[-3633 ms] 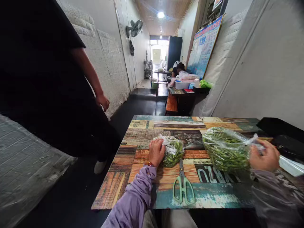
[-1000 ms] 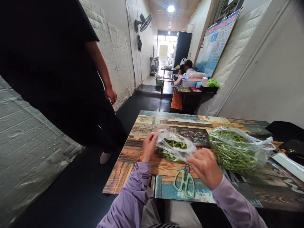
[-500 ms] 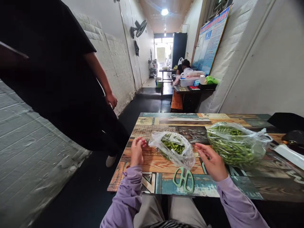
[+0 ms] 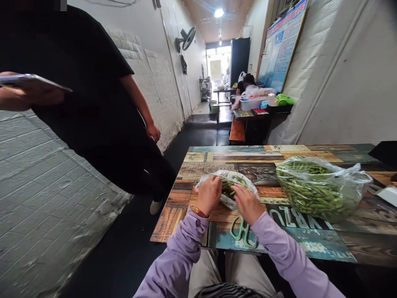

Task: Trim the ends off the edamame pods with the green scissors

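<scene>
A small clear plastic bag (image 4: pixel 248 179) of green soybean pods (image 4: pixel 228 186) lies open on the table in front of me. My left hand (image 4: pixel 210 194) is over the bag's left side with its fingers curled closed; the fingertips dip toward the pods, and what they pinch is hidden. From the right, my right hand (image 4: pixel 247 203) reaches over the bag's near right rim, fingers bent a little and apart, their tips touching the pods. Green-handled scissors (image 4: pixel 243 234) lie just below the bag, blades hidden. To the right rests a larger plastic bag (image 4: pixel 319 188) full of pods.
A person in black (image 4: pixel 102 95) stands left of the table (image 4: pixel 173 215), a phone (image 4: pixel 34 78) in one hand. Further back, another person sits behind a table carrying a plastic bin (image 4: pixel 251 103) and bags. A wooden bench (image 4: pixel 237 130) stands in front of it.
Both my hands have moved inward from either side of the small bag and are now on it. The standing person's phone has come into clearer view. My view has shifted slightly.
</scene>
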Action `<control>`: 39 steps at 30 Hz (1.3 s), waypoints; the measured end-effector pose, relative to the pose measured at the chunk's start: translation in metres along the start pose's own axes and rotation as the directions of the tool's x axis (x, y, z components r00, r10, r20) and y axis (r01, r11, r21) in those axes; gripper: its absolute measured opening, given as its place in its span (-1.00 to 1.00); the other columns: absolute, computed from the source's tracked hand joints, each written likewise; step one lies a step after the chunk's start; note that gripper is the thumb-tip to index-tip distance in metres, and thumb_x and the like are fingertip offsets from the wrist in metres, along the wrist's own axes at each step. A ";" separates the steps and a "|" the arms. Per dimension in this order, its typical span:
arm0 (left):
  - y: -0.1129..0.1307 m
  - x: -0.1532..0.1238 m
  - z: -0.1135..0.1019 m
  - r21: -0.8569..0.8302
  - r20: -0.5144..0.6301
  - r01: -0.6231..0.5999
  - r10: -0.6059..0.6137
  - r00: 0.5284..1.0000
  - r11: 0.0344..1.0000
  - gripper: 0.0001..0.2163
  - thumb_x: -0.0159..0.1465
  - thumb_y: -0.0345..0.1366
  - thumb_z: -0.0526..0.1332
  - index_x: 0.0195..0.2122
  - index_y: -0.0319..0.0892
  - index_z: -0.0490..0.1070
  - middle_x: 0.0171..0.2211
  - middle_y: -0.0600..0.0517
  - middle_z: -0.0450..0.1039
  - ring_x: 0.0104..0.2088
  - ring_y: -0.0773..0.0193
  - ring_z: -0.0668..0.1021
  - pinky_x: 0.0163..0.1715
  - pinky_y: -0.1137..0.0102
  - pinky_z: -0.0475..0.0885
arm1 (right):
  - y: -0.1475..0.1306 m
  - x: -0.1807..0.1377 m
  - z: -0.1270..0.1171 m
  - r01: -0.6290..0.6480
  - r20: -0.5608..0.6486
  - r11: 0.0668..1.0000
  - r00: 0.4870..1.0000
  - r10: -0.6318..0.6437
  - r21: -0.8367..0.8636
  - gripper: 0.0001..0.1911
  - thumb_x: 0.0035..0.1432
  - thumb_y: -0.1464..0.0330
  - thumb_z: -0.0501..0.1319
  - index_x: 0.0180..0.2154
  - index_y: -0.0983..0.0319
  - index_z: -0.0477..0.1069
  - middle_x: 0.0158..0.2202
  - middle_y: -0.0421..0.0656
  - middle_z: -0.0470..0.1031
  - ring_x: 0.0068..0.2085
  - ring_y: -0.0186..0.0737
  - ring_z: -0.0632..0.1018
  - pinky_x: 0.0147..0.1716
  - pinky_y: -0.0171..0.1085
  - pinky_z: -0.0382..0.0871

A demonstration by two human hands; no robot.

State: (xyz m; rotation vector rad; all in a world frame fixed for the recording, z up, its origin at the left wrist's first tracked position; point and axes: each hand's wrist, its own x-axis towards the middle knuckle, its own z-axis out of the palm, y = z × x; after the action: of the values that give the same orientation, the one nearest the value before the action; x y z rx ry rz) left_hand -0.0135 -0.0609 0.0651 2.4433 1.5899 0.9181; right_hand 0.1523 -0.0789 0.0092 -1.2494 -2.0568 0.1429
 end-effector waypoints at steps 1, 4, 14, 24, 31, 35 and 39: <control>-0.008 -0.001 0.005 0.054 -0.011 0.033 -0.032 0.999 0.998 -0.79 0.29 -0.31 0.01 -0.15 -0.12 0.38 -0.15 -0.10 0.41 -0.19 0.17 0.49 -0.18 0.30 0.35 | 0.013 -0.003 -0.001 -0.019 -0.001 0.999 1.000 0.019 -0.047 -0.60 0.19 0.46 -0.04 0.03 0.26 0.34 0.05 0.03 0.40 0.07 -0.04 0.40 0.04 0.01 0.30; -0.031 -0.009 0.015 0.113 -0.010 0.097 -0.096 0.995 0.989 -0.67 0.26 -0.24 0.08 0.05 -0.13 0.28 0.01 -0.16 0.33 -0.07 0.09 0.47 -0.12 0.26 0.36 | 0.043 -0.010 -0.003 -0.041 0.001 0.991 0.999 0.042 -0.126 -0.56 0.20 0.43 -0.05 0.09 0.31 0.28 0.09 0.07 0.36 0.12 -0.04 0.36 0.08 0.00 0.28; -0.066 -0.019 0.025 -0.056 0.124 0.153 -0.145 0.982 0.987 -0.28 0.05 -0.19 0.31 0.23 -0.12 0.05 0.23 -0.20 0.03 0.20 -0.02 0.23 0.13 0.13 0.21 | 0.082 -0.007 0.014 0.020 0.015 0.996 1.000 -0.019 -0.083 -0.31 0.14 0.28 0.07 0.27 0.31 -0.06 0.26 0.08 0.10 0.26 -0.02 0.15 0.19 0.00 0.13; -0.057 0.013 0.071 -0.223 0.049 0.154 -0.146 0.988 0.963 -0.31 0.06 -0.30 0.24 0.23 -0.22 0.04 0.20 -0.22 0.09 0.22 -0.01 0.16 0.21 0.08 0.08 | 0.132 0.040 0.029 -0.028 -0.100 0.996 0.995 0.019 -0.089 -0.37 0.14 0.23 0.09 0.21 0.32 0.07 0.23 0.09 0.14 0.26 -0.01 0.15 0.20 0.02 0.10; -0.052 0.034 0.097 -0.364 -0.063 0.104 -0.136 0.989 0.926 -0.39 0.10 -0.32 0.23 0.18 -0.17 0.10 0.16 -0.19 0.12 0.19 0.01 0.20 0.18 0.07 0.14 | 0.151 0.049 0.022 -0.135 -0.312 0.991 0.942 0.121 -0.024 -0.49 0.12 0.16 0.11 0.04 0.32 0.32 0.05 0.07 0.40 0.08 -0.04 0.39 0.10 -0.01 0.26; -0.062 0.031 0.089 -0.475 -0.138 0.093 -0.179 0.974 0.875 -0.53 0.18 -0.37 0.17 0.13 -0.12 0.16 0.10 -0.15 0.19 -0.12 0.22 0.46 -0.08 0.21 0.41 | 0.139 0.035 0.001 -0.153 -0.387 0.988 0.911 0.139 -0.005 -0.61 0.17 0.21 0.08 -0.02 0.22 0.39 -0.02 -0.04 0.48 0.01 -0.11 0.46 0.06 -0.06 0.30; -0.063 0.029 0.080 -0.505 -0.196 0.067 -0.190 0.962 0.861 -0.64 0.21 -0.40 0.13 0.04 -0.11 0.24 0.04 -0.11 0.21 -0.33 0.38 0.46 -0.28 0.34 0.45 | 0.111 0.018 -0.016 -0.164 -0.436 0.986 0.887 0.151 0.009 -0.69 0.20 0.27 0.07 -0.08 0.20 0.44 -0.08 -0.06 0.52 -0.05 -0.14 0.50 -0.03 -0.08 0.38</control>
State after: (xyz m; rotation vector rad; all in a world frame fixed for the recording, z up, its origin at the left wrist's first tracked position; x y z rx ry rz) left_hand -0.0141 0.0119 -0.0118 1.9053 1.3387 1.4330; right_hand 0.2381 -0.0100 -0.0180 -1.3272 -1.5759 -0.0882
